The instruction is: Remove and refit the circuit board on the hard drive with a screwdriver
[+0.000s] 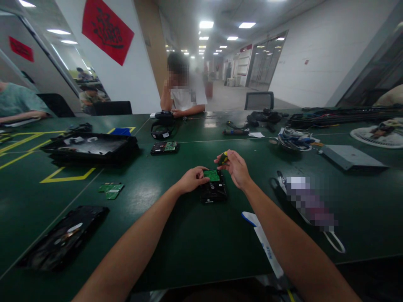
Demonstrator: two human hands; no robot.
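A black hard drive lies on the green table in front of me, its green circuit board facing up. My left hand rests on the drive's left edge with fingers curled against the board. My right hand is closed round a screwdriver with a yellow and black handle, held just above the drive's far right corner.
Another hard drive lies further back. A black tray stands at the left, loose green boards near it, a dark tray at the near left. A white-blue strap lies by my right arm. A person sits opposite. Cables and a grey box lie at the right.
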